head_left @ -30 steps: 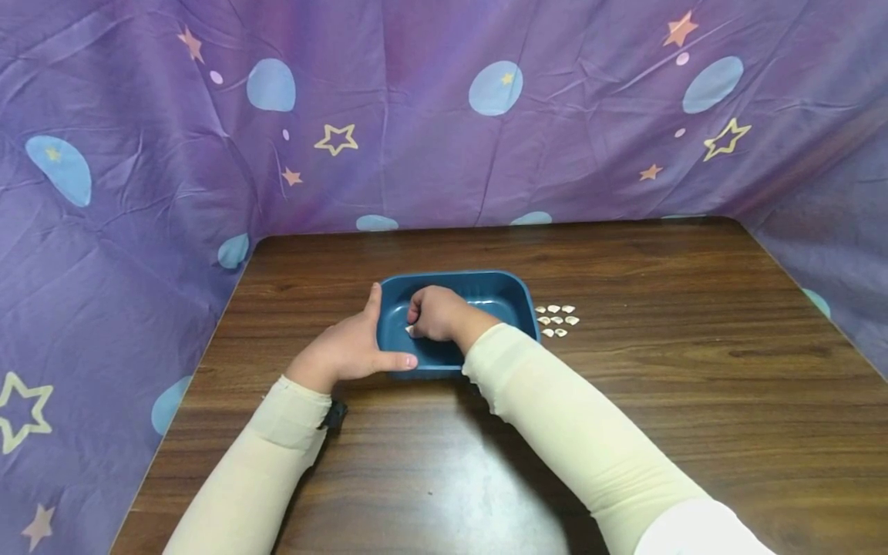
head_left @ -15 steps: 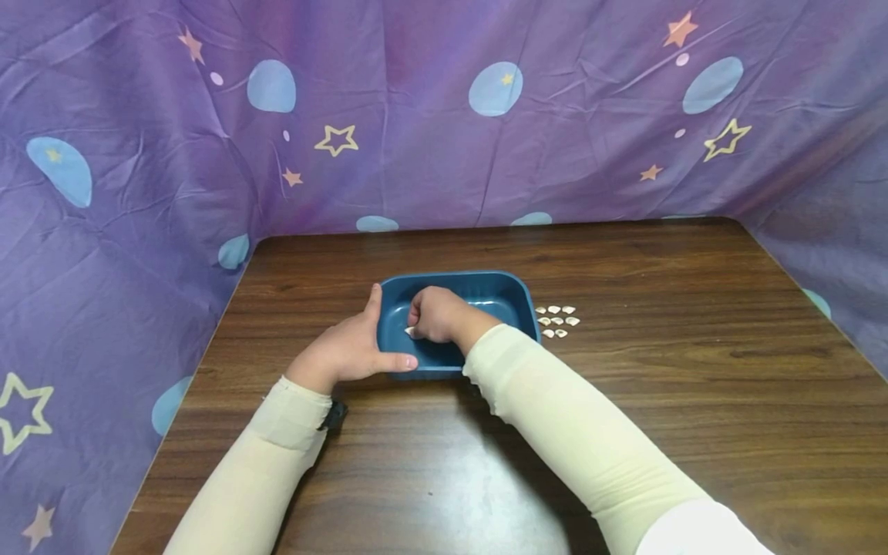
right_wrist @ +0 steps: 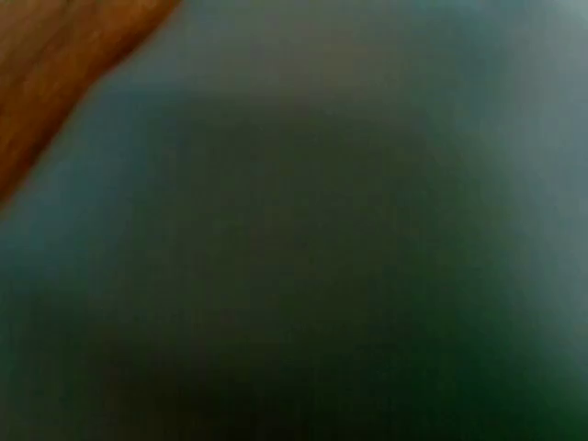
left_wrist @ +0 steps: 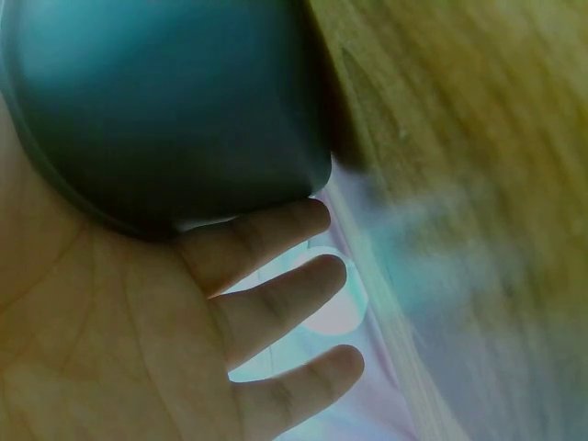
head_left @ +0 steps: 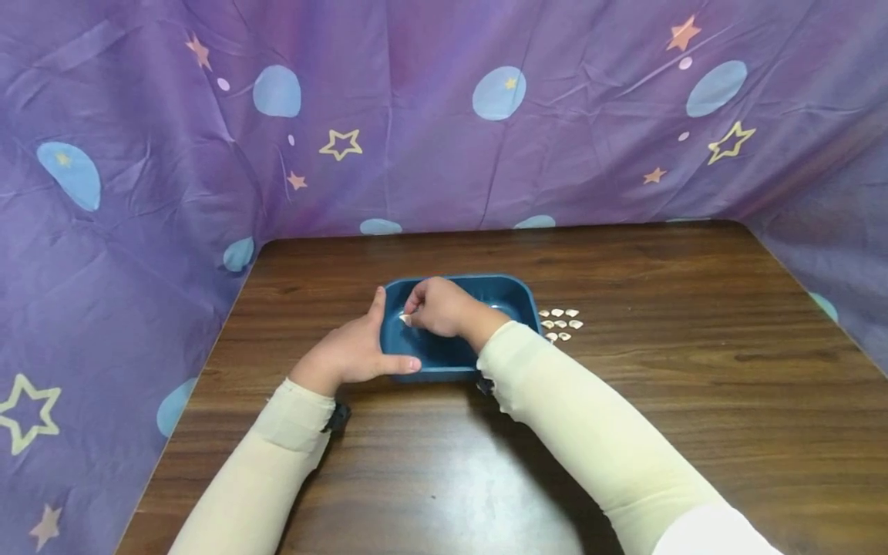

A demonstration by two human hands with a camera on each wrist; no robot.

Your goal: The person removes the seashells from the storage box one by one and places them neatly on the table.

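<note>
In the head view a blue plastic basin stands on the wooden table. My left hand rests against its left end, thumb along the near wall and index finger at the far left corner. The left wrist view has the palm and nearly straight fingers beside the basin's wall. Inside the basin's outline, my right hand pinches a small white shell between thumb and fingertips. The right wrist view is dark and blurred, with only an edge of skin at its top left.
Several small shells lie in short rows on the table just right of the basin. A purple curtain with stars hangs behind the table and at both sides.
My right hand has risen slightly toward the far side of the basin, with the shell pinched in it. The left hand stays on the basin; the head view has shifted a little.
</note>
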